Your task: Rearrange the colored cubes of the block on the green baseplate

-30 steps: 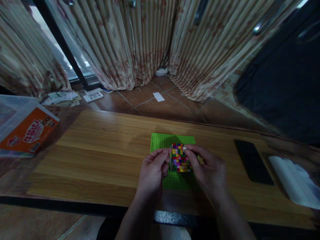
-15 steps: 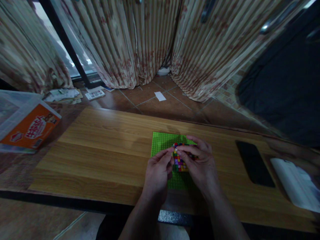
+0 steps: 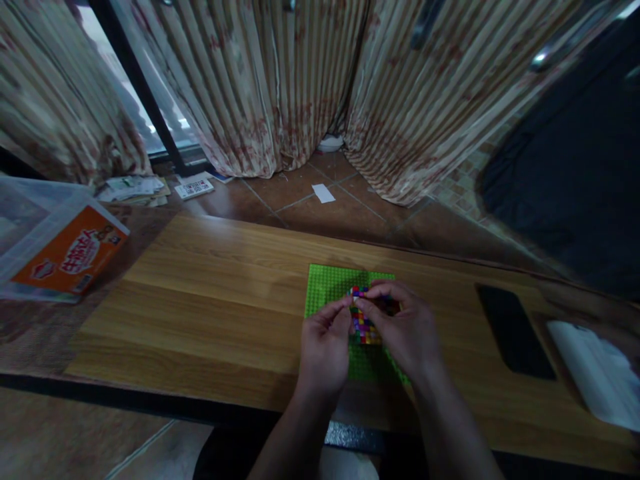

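Observation:
A green studded baseplate (image 3: 327, 283) lies on the wooden table (image 3: 215, 313). On it stands a block of small multicoloured bricks (image 3: 363, 325). My left hand (image 3: 325, 350) pinches at the block's upper left edge, fingers closed against it. From the right, my right hand (image 3: 407, 330) curls over the block's top and covers most of it. Fingertips of both hands meet at the block's upper left corner. Whether either holds a loose brick is hidden.
A black phone (image 3: 515, 340) lies flat at the right, with a white object (image 3: 590, 370) beyond it at the table's right end. An orange packet (image 3: 70, 250) in a clear bin sits left of the table. Curtains and tiled floor lie beyond the far edge.
My right hand has slid left over the block's top and hides more of it. The left fingers have closed in on the block's upper left corner. The view has shifted slightly.

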Demonstrator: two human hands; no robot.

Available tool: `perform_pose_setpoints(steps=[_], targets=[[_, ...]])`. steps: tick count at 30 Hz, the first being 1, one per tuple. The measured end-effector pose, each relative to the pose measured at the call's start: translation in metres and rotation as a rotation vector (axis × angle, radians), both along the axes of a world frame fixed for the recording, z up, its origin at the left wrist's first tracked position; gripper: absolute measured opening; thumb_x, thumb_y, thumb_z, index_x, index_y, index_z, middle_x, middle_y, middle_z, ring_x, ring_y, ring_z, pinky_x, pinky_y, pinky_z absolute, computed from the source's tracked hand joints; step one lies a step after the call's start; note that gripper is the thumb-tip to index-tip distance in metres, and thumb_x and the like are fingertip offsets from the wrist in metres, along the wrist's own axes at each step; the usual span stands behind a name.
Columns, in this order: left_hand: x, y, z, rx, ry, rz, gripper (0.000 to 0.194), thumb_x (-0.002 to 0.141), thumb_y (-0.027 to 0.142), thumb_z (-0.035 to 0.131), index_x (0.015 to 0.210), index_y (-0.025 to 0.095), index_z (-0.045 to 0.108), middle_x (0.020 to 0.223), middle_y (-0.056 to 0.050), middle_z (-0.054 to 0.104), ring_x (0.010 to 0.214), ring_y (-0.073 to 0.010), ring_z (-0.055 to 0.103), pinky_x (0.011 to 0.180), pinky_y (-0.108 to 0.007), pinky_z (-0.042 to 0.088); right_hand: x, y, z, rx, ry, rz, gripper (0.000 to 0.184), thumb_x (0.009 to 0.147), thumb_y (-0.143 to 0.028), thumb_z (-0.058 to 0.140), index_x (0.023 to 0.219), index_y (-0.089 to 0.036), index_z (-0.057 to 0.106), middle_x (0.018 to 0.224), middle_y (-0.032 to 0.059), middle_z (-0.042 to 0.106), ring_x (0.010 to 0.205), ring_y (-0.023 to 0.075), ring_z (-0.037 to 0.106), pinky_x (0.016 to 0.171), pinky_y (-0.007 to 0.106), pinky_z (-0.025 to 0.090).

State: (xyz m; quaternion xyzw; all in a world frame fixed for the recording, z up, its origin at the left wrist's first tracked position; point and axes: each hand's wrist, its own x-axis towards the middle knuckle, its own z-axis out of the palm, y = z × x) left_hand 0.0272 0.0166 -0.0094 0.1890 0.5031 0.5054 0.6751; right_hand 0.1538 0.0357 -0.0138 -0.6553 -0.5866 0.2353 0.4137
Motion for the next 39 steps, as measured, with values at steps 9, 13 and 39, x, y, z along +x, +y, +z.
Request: perform_pose_setpoints(steps=[9,13,39], targets=[[0.003,-0.008,-0.005,0.239,0.356,-0.021,0.023,0.083,0.023,0.064,0.100,0.020,0.079,0.065,-0.002,0.065,0.062,-0.0158,0.056,0.059,-0.026,0.043,-0.002,0.001,0.002,-0.061,0.081,-0.003,0.016,0.074,-0.038,0.075,0.074,-0.022,0.069,0.093,0.0041,0.070,0.089,0.0229,0.066,0.085,0.041,0.050],[0.003,-0.009,0.001,0.267,0.361,0.002,0.023,0.081,0.016,0.066,0.098,0.021,0.080,0.080,-0.006,0.074,0.069,-0.0188,0.063,0.065,-0.027,0.046,-0.004,0.001,0.002,-0.049,0.080,-0.006,0.014,0.074,-0.036,0.074,0.073,-0.022,0.069,0.087,0.0034,0.070,0.083,0.0219,0.065,0.081,0.041,0.050],[-0.009,0.008,0.025,-0.195,-0.402,0.257,0.030,0.097,0.029,0.048,0.088,0.009,0.069,0.082,-0.012,0.071,0.073,-0.0166,0.069,0.067,-0.027,0.058,-0.008,-0.016,0.016,0.312,-0.086,0.168,0.010,0.090,-0.028,0.064,0.093,-0.029,0.074,0.109,0.0043,0.070,0.105,0.0239,0.064,0.091,0.046,0.051]])
